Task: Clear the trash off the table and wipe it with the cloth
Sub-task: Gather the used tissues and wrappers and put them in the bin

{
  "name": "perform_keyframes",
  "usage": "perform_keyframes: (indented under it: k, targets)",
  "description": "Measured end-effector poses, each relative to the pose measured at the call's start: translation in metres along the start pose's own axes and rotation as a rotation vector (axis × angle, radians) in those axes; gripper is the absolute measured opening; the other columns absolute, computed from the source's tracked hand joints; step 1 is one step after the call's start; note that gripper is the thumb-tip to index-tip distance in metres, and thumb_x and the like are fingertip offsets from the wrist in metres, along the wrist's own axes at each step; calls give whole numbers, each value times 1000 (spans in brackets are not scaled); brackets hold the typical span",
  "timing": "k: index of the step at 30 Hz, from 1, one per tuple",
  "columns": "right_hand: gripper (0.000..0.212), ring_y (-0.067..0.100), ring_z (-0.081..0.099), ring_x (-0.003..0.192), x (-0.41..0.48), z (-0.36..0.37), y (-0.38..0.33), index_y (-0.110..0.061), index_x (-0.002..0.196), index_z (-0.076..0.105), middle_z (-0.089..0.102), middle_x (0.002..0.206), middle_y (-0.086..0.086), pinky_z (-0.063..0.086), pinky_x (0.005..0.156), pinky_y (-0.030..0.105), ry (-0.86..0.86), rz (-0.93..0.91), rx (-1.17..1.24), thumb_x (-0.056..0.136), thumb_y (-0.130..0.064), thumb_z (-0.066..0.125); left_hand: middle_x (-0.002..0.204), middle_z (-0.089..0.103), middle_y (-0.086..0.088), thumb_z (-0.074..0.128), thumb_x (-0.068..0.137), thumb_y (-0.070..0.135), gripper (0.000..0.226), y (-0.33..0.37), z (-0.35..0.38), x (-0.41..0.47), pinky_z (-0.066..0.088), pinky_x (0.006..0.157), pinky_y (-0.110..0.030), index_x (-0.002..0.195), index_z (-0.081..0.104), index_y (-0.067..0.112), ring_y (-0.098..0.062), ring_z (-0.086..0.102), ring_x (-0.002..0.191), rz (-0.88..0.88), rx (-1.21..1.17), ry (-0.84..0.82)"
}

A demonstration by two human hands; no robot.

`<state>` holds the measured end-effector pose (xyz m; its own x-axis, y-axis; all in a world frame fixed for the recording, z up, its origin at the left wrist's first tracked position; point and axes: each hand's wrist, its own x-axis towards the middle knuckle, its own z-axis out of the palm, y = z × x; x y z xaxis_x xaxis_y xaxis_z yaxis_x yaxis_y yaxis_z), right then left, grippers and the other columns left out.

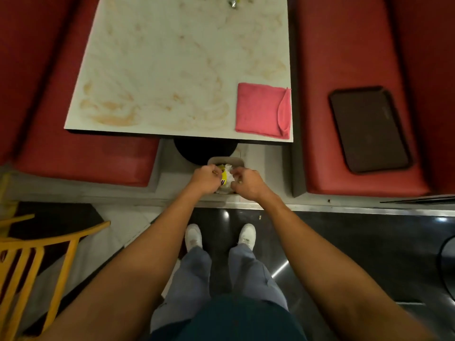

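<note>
While over bin (236, 160), trash (228, 175) between grips (205, 179) (246, 183)

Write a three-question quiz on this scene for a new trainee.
1. True or false: the pink cloth lies on the table.
2. Where is the brown tray? A) on the table B) on the red bench C) on the floor
3. Fill in: the left hand and the right hand are both above the small ____.
Key: 1 true; 2 B; 3 bin.
</note>
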<state>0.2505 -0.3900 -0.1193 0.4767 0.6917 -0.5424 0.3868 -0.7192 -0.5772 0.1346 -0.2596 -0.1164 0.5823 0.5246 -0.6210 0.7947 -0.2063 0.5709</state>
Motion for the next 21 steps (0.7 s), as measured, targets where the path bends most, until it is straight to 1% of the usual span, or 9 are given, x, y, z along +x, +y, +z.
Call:
perform_keyframes:
  k: [3, 5, 6, 8, 10, 12, 14, 18, 21]
  targets:
    - [36, 31, 69, 105, -20, -20, -23, -12, 124, 73, 76, 110, 10, 54, 98, 39, 68, -33, 14, 88, -14, 68, 116, 75, -6, 59, 99, 17, 22, 16, -24, -19, 50, 104, -32, 114, 75, 20, -25, 66, 116, 51, -4, 20]
    - [33, 28, 71, 99, -30, -32, -36, -16, 121, 75, 77, 104, 9, 57, 93, 40, 112, -50, 35, 88, -14, 66, 108, 74, -1, 58, 99, 17, 24, 27, -42, -28, 48, 99, -26, 117, 75, 19, -21, 66, 112, 100, 2, 12]
    - [33, 26, 71, 98, -36, -38, -43, -18, 121, 75, 77, 104, 8, 57, 92, 39, 135, -48, 37, 90, -15, 66, 105, 72, 2, 58, 100, 18, 24, 33, -51, -32, 47, 94, -24, 117, 74, 20, -19, 66, 109, 135, 19, -1]
    - [33, 22, 70, 102, -46, -49, -55, -17, 125, 73, 77, 111, 5, 55, 95, 35, 185, -47, 42, 93, -18, 65, 106, 71, 2, 58, 100, 19, 24, 47, -68, -37, 46, 86, -22, 118, 73, 21, -14, 65, 101, 203, 54, -30]
    - [34, 17, 69, 102, -53, -59, -65, -15, 128, 72, 76, 116, 2, 53, 96, 32, 238, -65, 70, 96, -21, 64, 110, 73, 0, 58, 101, 20, 22, 60, -83, -38, 50, 87, -27, 118, 73, 20, -16, 67, 100, 264, 71, -47]
    - [32, 13, 68, 98, -56, -68, -75, -14, 126, 74, 76, 115, 1, 52, 91, 25, 306, -79, 95, 95, -19, 64, 111, 75, -3, 60, 101, 20, 18, 73, -97, -38, 56, 94, -35, 112, 73, 21, -22, 70, 102, 306, 58, -50]
    - [32, 12, 68, 95, -56, -78, -86, -11, 125, 74, 76, 113, 2, 52, 88, 23, 362, -87, 122, 95, -15, 64, 111, 75, -5, 60, 101, 21, 16, 82, -110, -38, 57, 97, -39, 111, 72, 23, -24, 71, 103, 339, 55, -52]
    - [34, 13, 65, 97, -52, -100, -109, -10, 128, 71, 74, 116, 2, 47, 86, 23, 419, -123, 95, 96, -18, 64, 116, 73, -4, 59, 103, 24, 23, 99, -132, -35, 55, 96, -36, 121, 73, 19, -24, 70, 104, 418, 85, -7]
    - [36, 11, 65, 94, -43, -117, -123, -11, 130, 71, 75, 116, 2, 51, 82, 21, 464, -138, 88, 96, -20, 65, 119, 71, -3, 59, 104, 23, 24, 111, -148, -31, 55, 91, -33, 123, 72, 20, -22, 70, 103, 441, 51, 19]
